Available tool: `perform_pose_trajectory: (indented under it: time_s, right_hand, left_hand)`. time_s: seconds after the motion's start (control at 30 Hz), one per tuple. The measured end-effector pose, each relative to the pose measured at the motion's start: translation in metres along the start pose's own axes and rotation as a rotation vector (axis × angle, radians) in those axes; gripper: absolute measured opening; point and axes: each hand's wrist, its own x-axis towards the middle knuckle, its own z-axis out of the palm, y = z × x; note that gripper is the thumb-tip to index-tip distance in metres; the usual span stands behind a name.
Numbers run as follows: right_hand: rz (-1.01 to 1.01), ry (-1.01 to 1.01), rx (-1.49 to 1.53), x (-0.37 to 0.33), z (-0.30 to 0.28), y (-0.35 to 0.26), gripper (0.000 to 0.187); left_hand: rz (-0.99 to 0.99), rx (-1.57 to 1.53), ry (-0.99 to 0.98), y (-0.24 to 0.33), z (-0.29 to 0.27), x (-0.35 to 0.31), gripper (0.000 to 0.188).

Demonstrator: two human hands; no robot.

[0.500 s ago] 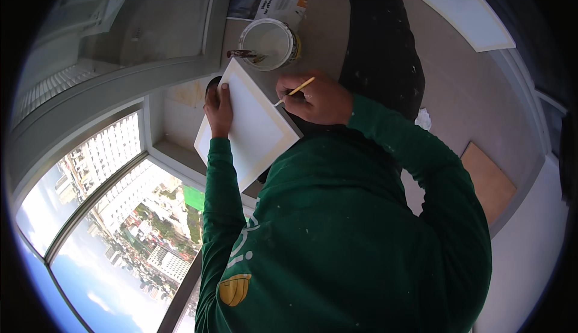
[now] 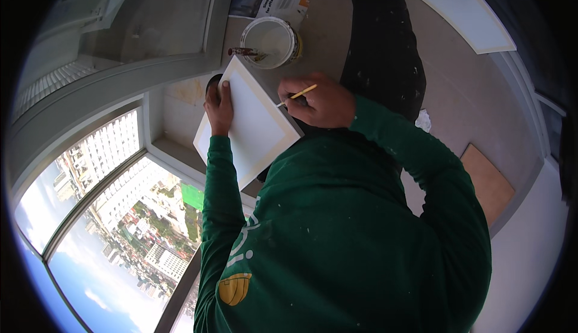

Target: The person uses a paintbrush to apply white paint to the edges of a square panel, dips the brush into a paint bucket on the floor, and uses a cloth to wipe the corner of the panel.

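A white rectangular panel (image 2: 251, 125) with a cream border lies tilted across my lap. My left hand (image 2: 219, 107) grips its far left edge, the thumb resting on the face and the fingers out of sight beneath. In my right hand (image 2: 322, 101) is a thin paintbrush (image 2: 301, 92) with a yellow handle, pinched between the fingers. Its pale tip meets the panel's right edge. Just beyond the panel's far corner stands a paint bucket (image 2: 269, 43) with whitish contents. A second brush (image 2: 244, 52), dark-handled and paint-stained, lies across the bucket's left rim.
A printed leaflet (image 2: 271, 5) lies behind the bucket. Another white panel (image 2: 465, 11) rests at the far right. Nearer on that side are a brown board (image 2: 489, 182) and crumpled white paper (image 2: 423, 120). A large window (image 2: 102, 194) runs along the left.
My right hand and the paintbrush have shifted very slightly right along the panel's edge. My left hand keeps its hold, and the panel has hardly moved.
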Motion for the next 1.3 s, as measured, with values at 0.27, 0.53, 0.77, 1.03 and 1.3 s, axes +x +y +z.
perform_pose_trajectory:
  time_s: [0.27, 0.53, 0.77, 1.03, 1.3]
  right_hand:
    - [0.038, -0.072, 0.035, -0.016, -0.004, -0.013, 0.007]
    - [0.066, -0.081, 0.025, -0.027, -0.004, -0.026, 0.011]
    - [0.017, -0.091, -0.025, -0.034, -0.003, -0.031, 0.012]
    - [0.147, -0.217, 0.039, -0.038, -0.017, -0.043, 0.010]
    - [0.186, 0.140, 0.565, -0.008, -0.012, 0.011, 0.017]
  left_hand:
    - [0.002, -0.008, 0.008, -0.001, 0.002, -0.003, 0.053]
    - [-0.005, 0.022, -0.001, -0.004, 0.002, -0.002, 0.052]
    - [0.021, 0.000, 0.003, -0.001, 0.002, -0.002, 0.052]
    - [-0.035, 0.020, 0.000, 0.000, 0.001, -0.002, 0.053]
    - [0.321, 0.079, 0.202, 0.027, 0.002, -0.016, 0.029]
